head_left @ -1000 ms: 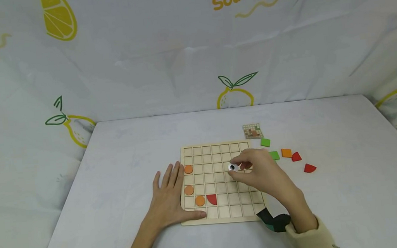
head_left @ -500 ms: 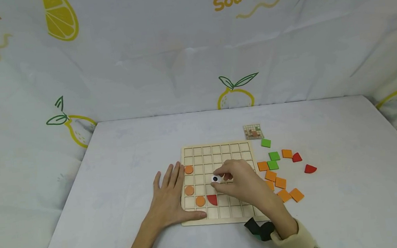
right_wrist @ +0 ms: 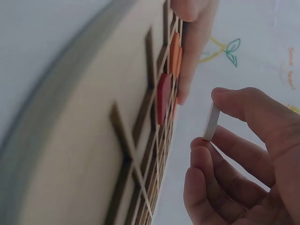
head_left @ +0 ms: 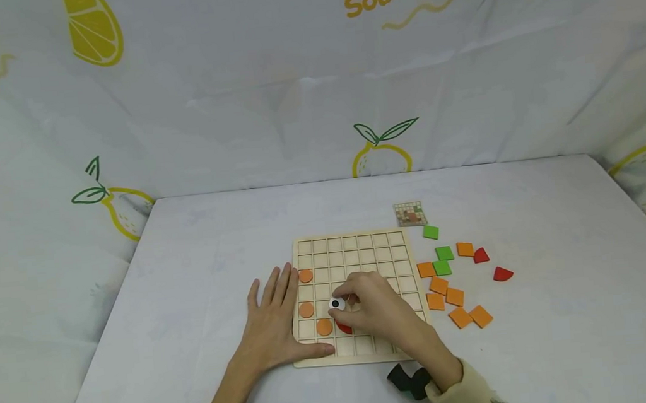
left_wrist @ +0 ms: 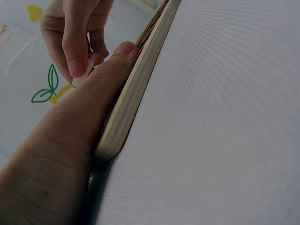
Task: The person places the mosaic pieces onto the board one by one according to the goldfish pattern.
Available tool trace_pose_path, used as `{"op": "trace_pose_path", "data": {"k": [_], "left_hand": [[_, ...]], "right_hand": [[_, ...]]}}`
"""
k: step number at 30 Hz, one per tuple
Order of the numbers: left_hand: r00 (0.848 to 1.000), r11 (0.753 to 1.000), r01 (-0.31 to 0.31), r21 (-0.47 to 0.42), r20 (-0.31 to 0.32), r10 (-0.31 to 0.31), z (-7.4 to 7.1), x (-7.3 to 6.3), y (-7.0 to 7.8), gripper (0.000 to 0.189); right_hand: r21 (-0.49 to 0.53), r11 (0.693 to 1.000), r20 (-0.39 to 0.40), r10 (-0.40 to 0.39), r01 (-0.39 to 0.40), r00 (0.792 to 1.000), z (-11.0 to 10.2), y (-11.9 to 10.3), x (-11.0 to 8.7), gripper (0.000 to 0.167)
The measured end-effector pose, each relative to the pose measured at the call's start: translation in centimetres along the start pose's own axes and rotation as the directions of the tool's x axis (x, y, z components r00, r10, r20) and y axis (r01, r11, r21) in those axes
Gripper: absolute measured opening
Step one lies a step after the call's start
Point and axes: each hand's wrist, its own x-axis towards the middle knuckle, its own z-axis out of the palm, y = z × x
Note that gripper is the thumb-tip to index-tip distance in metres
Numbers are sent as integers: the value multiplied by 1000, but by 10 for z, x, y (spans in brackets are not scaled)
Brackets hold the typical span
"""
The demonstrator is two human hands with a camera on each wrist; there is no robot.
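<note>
A wooden grid board [head_left: 365,241] lies on the table. My right hand [head_left: 372,305] pinches a white disc with a black dot [head_left: 337,303] between thumb and fingers, just over the board's lower left part. In the right wrist view the disc [right_wrist: 211,123] is seen edge-on, apart from the board. Beneath my right thumb a red quarter-circle piece [head_left: 344,328] sits partly hidden in its cell. My left hand [head_left: 275,322] rests with fingers spread along the board's left edge, its thumb across the lower left corner. Orange discs [head_left: 324,327] lie in three cells near it.
Right of the board lie several orange squares [head_left: 454,297], green squares [head_left: 444,253] and two loose red quarter-circle pieces [head_left: 502,274]. A small card with a printed grid pattern [head_left: 410,213] lies beyond the board's far right corner. A fabric wall stands behind the table.
My right hand has carried the white disc left and toward me across the board, uncovering the orange squares at right. The left hand has stayed in place.
</note>
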Motion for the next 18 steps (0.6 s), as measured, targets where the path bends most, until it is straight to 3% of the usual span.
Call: {"op": "trace_pose_path", "data": {"k": [18], "left_hand": [[999, 1000, -22, -8, -40, 21, 0, -2, -1, 147]], "right_hand": [[-46, 998, -37, 35, -36, 999, 8, 7, 0, 16]]}}
